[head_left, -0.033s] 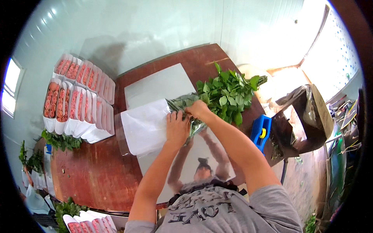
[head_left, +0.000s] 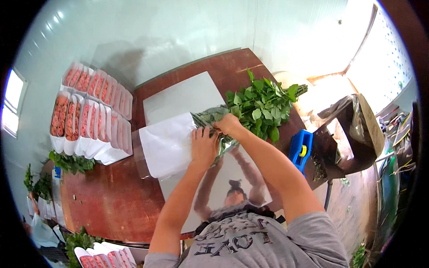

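Observation:
A bunch of flower stems with green leaves (head_left: 259, 105) lies across the table, its upper part rolled in a white paper and clear plastic wrap (head_left: 166, 143). Blossoms are hidden inside the wrap. My left hand (head_left: 204, 145) presses on the wrap near its right end, fingers spread and lying over it. Just to the right, my right hand (head_left: 229, 125) is closed in a pinch on the clear plastic where the leaves come out. Under the bundle is a shiny metal sheet (head_left: 183, 91), which mirrors my arms.
Several white-wrapped bunches of pink roses (head_left: 96, 125) are stacked on the left of the brown table (head_left: 111, 196). More wrapped roses (head_left: 105, 257) stand at the lower left. A blue tape dispenser (head_left: 300, 152) sits at the right edge, beside a dark bag-like container (head_left: 353, 134).

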